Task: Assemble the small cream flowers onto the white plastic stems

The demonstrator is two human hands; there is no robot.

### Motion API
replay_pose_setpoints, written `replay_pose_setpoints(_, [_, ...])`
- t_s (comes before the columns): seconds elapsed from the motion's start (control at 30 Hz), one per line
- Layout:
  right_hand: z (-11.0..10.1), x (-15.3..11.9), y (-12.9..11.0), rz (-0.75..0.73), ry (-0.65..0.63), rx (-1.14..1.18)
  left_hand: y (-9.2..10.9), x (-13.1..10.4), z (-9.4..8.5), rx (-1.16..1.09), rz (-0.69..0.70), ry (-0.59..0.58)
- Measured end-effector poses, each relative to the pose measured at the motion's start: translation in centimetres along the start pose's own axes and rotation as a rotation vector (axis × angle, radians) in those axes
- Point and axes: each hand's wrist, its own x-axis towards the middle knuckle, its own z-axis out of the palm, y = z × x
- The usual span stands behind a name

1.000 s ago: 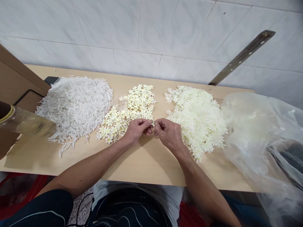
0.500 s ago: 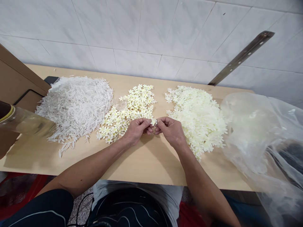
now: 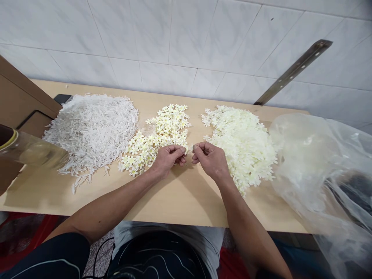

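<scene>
Over the middle of the wooden table [image 3: 180, 201], my left hand [image 3: 171, 158] pinches a small pale flower [image 3: 187, 149] at its fingertips. My right hand [image 3: 209, 158] is closed just to the right of that flower, thumb against fingers; anything between its fingertips is too small to make out. Behind and left of my left hand lies a pile of yellow-centred flowers [image 3: 168, 126]. A larger pile of pale flowers [image 3: 247, 143] spreads to the right of my right hand. Farther left is a heap of thin white stems [image 3: 95, 128].
A clear plastic bag [image 3: 308, 155] covers the table's right end. At the left edge stand a jar [image 3: 37, 150] lying sideways in view and a brown box [image 3: 20, 89]. A metal strip [image 3: 293, 71] leans on the tiled wall [image 3: 154, 35] behind.
My hands have moved slightly apart, opening a small gap between the right fingertips and the flower. The view has shifted slightly.
</scene>
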Motion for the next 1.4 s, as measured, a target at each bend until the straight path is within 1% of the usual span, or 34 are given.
replay_pose_setpoints(0.07, [-0.7,0.1,0.0,0.007,-0.004,0.066,0.0,0.0,0.0,0.001,-0.008,0.025])
replay_pose_setpoints(0.23, [-2.9,0.3,-0.5,0.079,-0.203,0.396,0.3,-0.1,0.3,0.012,-0.027,0.031])
replay_pose_setpoints(0.3, [-3.3,0.2,-0.9,0.104,-0.242,0.460,0.3,-0.2,0.3,0.025,-0.034,0.026])
replay_pose_setpoints(0.4, [-3.3,-0.2,-1.4,0.105,-0.253,0.452,0.3,-0.3,0.3,0.032,-0.039,0.016])
replay_pose_setpoints(0.47, [-3.5,-0.3,-1.4,0.053,-0.227,0.345,0.1,-0.2,0.2,0.032,-0.036,0.009])
replay_pose_setpoints(0.5, [-3.8,-0.2,-1.2,0.017,-0.184,0.246,0.0,-0.2,0.2,0.029,-0.034,0.007])
replay_pose_setpoints(0.53, [-4.3,-0.1,-0.9,-0.019,-0.113,0.116,0.0,-0.1,0.1,0.025,-0.031,0.005])
replay_pose_setpoints(0.57, [-5.0,0.1,-0.4,-0.049,-0.014,-0.040,-0.1,-0.1,0.1,0.020,-0.027,0.003])
replay_pose_setpoints(0.6, [-5.9,0.4,0.1,-0.067,0.113,-0.215,-0.2,-0.1,0.0,0.015,-0.025,0.000])
replay_pose_setpoints(0.67, [-8.0,0.9,1.1,-0.070,0.353,-0.551,-0.3,0.0,0.0,0.010,-0.019,-0.006])
replay_pose_setpoints(0.7, [-9.0,1.2,1.5,-0.056,0.418,-0.667,-0.4,0.1,-0.1,0.011,-0.018,-0.008])
replay_pose_setpoints(0.77, [-10.4,1.4,1.9,-0.037,0.500,-0.763,-0.6,0.1,-0.1,0.015,-0.017,-0.014])
replay_pose_setpoints(0.8, [-10.6,1.4,1.9,-0.049,0.521,-0.758,-0.7,0.1,-0.1,0.016,-0.018,-0.015])
replay_pose_setpoints(0.83, [-10.4,1.3,1.7,-0.078,0.533,-0.722,-0.8,0.1,-0.1,0.019,-0.018,-0.015])
replay_pose_setpoints(0.9, [-8.6,1.0,1.2,-0.170,0.484,-0.580,-0.9,0.1,-0.1,0.027,-0.015,-0.009])
replay_pose_setpoints(0.97, [-5.8,0.6,0.8,-0.266,0.299,-0.449,-1.0,0.1,-0.1,0.043,-0.004,0.006])
replay_pose_setpoints(1.03, [-2.9,0.3,0.7,-0.356,0.143,-0.388,-0.9,0.1,0.0,0.065,0.010,0.017])
replay_pose_setpoints(1.1, [-0.7,0.1,0.9,-0.425,0.060,-0.418,-0.8,0.0,0.1,0.085,0.019,0.023])
replay_pose_setpoints(1.13, [0.0,0.1,1.1,-0.448,0.031,-0.440,-0.8,0.0,0.1,0.089,0.021,0.024])
replay_pose_setpoints(1.2, [0.6,0.1,1.4,-0.469,0.007,-0.480,-0.6,-0.1,0.2,0.084,0.016,0.019])
replay_pose_setpoints(1.33, [0.5,0.2,1.5,-0.440,0.039,-0.522,-0.7,-0.1,0.2,0.050,0.002,0.002])
replay_pose_setpoints(1.4, [0.4,0.2,1.4,-0.430,0.030,-0.551,-0.8,-0.1,0.2,0.046,0.009,0.003])
